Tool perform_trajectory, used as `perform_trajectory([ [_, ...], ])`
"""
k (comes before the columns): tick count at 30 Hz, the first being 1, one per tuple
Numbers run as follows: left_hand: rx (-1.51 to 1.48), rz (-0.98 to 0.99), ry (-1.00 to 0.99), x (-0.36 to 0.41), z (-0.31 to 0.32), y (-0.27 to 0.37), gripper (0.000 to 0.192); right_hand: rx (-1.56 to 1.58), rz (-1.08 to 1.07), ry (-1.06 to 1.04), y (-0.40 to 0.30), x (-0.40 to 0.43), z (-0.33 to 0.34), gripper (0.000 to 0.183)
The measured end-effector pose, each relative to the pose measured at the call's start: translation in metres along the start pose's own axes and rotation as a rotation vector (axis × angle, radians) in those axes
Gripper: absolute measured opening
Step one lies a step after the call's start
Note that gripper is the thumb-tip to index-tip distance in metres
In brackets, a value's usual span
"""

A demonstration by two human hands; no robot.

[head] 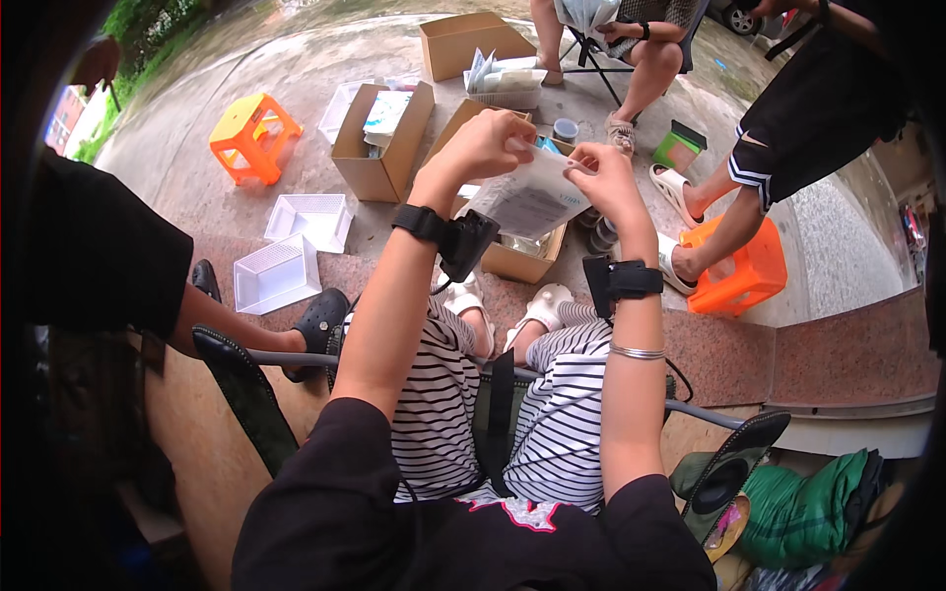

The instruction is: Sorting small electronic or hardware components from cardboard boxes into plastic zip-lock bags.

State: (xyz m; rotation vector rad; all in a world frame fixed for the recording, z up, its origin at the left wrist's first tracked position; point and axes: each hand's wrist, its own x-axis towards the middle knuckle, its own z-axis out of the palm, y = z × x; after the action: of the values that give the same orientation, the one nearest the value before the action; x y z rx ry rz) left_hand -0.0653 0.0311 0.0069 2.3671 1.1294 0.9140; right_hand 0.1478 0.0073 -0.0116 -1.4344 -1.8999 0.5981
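Note:
My left hand (489,144) and my right hand (600,173) pinch the two upper corners of a translucent plastic bag (533,193). The bag bears printed writing and slopes away between them, above the open cardboard boxes. Below it, an open cardboard box (521,264) holds clear plastic packets, partly hidden by the bag. Dark round containers (602,236) stand beside that box, close under my right hand. Each of my wrists wears a black strap with a small device.
Farther off stand a cardboard box (384,166) of packets, a filled white basket (506,97) and an orange stool (255,137). White plastic baskets (277,275) lie at the left. A person stands at the right by another orange stool (746,266); others are at the back and left.

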Motion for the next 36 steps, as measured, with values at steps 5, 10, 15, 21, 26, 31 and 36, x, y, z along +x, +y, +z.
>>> perform_trajectory([
  [5, -0.013, -0.062, -0.004, -0.001, -0.004, 0.002, 0.024, 0.061, -0.023, -0.073, 0.002, 0.000, -0.009, 0.017],
  [10, 0.035, 0.020, -0.005, 0.000, 0.008, 0.005, 0.020, -0.003, -0.083, -0.057, 0.007, -0.001, 0.001, 0.018],
  [15, 0.013, 0.014, -0.066, 0.003, 0.014, 0.001, 0.017, 0.001, -0.064, -0.069, -0.003, -0.001, -0.002, 0.017],
  [21, 0.039, -0.012, 0.023, -0.001, 0.000, -0.006, 0.020, 0.039, -0.047, -0.034, -0.009, -0.002, -0.011, 0.017],
  [26, 0.086, 0.045, -0.076, 0.005, 0.019, 0.001, 0.021, 0.004, -0.170, 0.034, 0.006, 0.000, 0.006, 0.018],
  [31, 0.040, 0.028, 0.036, 0.000, 0.011, -0.006, 0.023, 0.064, -0.147, 0.075, -0.010, -0.002, 0.000, 0.019],
  [36, 0.061, -0.070, -0.032, 0.001, -0.002, 0.001, 0.020, 0.039, -0.094, 0.065, -0.012, -0.003, -0.006, 0.019],
])
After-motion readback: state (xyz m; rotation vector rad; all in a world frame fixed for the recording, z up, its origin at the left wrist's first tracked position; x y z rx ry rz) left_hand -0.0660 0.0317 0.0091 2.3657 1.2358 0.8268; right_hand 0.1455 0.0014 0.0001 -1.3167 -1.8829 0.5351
